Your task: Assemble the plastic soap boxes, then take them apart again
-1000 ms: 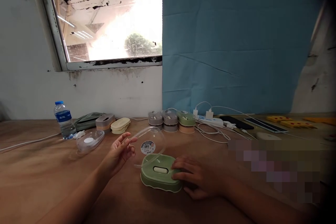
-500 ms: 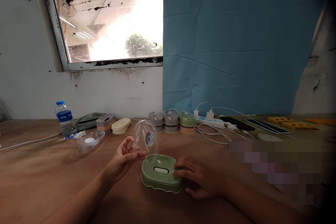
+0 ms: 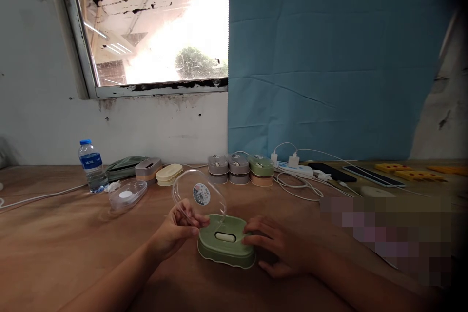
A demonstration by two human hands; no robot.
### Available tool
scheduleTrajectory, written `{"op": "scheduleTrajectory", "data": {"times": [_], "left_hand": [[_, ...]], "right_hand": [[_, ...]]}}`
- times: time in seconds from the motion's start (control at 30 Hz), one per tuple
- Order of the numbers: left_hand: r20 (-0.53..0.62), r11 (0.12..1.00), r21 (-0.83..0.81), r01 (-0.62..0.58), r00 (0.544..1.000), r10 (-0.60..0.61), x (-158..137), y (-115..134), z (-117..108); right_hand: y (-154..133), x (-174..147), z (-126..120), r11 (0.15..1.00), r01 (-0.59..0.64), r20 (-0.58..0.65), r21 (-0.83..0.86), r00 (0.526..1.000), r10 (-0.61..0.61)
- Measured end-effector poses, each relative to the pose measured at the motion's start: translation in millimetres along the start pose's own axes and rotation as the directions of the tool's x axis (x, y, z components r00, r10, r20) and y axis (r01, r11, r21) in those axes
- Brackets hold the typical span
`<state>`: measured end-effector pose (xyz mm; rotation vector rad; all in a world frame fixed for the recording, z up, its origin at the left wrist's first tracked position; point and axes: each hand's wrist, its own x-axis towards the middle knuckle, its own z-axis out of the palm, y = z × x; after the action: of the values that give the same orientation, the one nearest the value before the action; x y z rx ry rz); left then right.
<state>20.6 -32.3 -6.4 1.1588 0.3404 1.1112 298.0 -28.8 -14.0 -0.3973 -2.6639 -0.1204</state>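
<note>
My left hand (image 3: 181, 229) pinches the lower edge of a clear plastic lid (image 3: 215, 200) with a round printed sticker, tilted up above the table. Just beneath and to the right of the lid sits a green oval soap box (image 3: 228, 248) with a wavy bottom rim and a pale oblong piece (image 3: 225, 237) in its top. At the box's right end rests my right hand (image 3: 274, 246), its fingers spread and their tips touching the top; nothing is held in it.
Several lidded boxes (image 3: 239, 173) line the back of the table. Left of them are cream oval trays (image 3: 168, 174), a grey box (image 3: 148, 170), another clear lid (image 3: 127, 194) and a water bottle (image 3: 91, 168). A power strip (image 3: 294, 169), cables and phones (image 3: 331, 172) lie at the back right.
The clear lid has turned from nearly edge-on to face me more, its top leaning left. My left hand has rotated with it. My right hand and the green box stay put.
</note>
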Motion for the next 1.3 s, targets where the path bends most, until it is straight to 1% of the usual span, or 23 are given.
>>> {"op": "scheduleTrajectory", "data": {"times": [0.17,0.27,0.33,0.4,0.47,0.57,0.67,0.73,0.8,0.9,0.97,1.03,1.07,1.13,1.2,1.23,1.3], "left_hand": [[0.039,1.0,-0.019,-0.021,0.999,0.021,0,-4,-2],[0.055,0.999,-0.016,-0.033,0.998,0.033,1,-6,-2],[0.075,1.0,-0.003,-0.028,0.997,0.028,2,-6,0],[0.102,1.0,0.012,-0.014,0.995,0.013,1,-7,2],[0.128,1.0,0.024,0.007,0.992,-0.01,1,-9,4],[0.154,0.998,0.056,0.033,0.987,-0.041,-1,-13,7],[0.157,0.995,0.091,0.042,0.986,-0.056,-2,-18,10],[0.154,0.994,0.102,0.034,0.987,-0.05,-2,-18,12],[0.15,0.992,0.119,0.03,0.988,-0.047,0,-17,12],[0.11,0.978,0.207,0.009,0.993,-0.032,5,-13,2],[0.072,0.957,0.291,-0.021,0.997,0.0,9,-12,-12],[0.059,0.92,0.39,-0.034,0.998,0.012,12,-13,-31],[0.07,0.895,0.444,-0.027,0.998,-0.005,13,-13,-40],[0.115,0.825,0.565,0.0,0.99,-0.079,13,-15,-54],[0.15,0.745,0.666,0.025,0.974,-0.168,11,-14,-57],[0.158,0.712,0.702,0.033,0.967,-0.201,10,-14,-55],[0.153,0.671,0.74,0.039,0.962,-0.226,8,-12,-47]], "right_hand": [[2,-3,1,0.999,-0.033,0.022,-0.004,0.999,0.033],[-2,-3,2,0.993,-0.119,-0.026,0.026,0.992,0.119],[-8,1,2,0.975,-0.211,-0.099,0.064,0.971,0.216],[-17,8,3,0.951,-0.292,-0.166,0.106,0.937,0.306],[-27,18,3,0.931,-0.336,-0.206,0.142,0.91,0.36],[-41,36,3,0.912,-0.365,-0.214,0.187,0.891,0.4],[-48,54,6,0.886,-0.408,-0.191,0.22,0.873,0.449],[-47,63,9,0.873,-0.426,-0.179,0.236,0.864,0.47],[-41,66,9,0.868,-0.433,-0.196,0.242,0.855,0.48],[-24,58,5,0.869,-0.433,-0.249,0.238,0.838,0.486],[-12,46,0,0.875,-0.414,-0.235,0.253,0.851,0.47],[-2,33,-3,0.869,-0.398,-0.158,0.293,0.876,0.455],[1,28,-3,0.86,-0.399,-0.111,0.319,0.885,0.451],[5,21,-1,0.834,-0.403,-0.03,0.376,0.895,0.446],[7,19,4,0.812,-0.399,0.01,0.427,0.899,0.437],[8,20,7,0.805,-0.398,0.019,0.441,0.9,0.435],[9,22,12,0.801,-0.402,0.03,0.444,0.9,0.435]]}}
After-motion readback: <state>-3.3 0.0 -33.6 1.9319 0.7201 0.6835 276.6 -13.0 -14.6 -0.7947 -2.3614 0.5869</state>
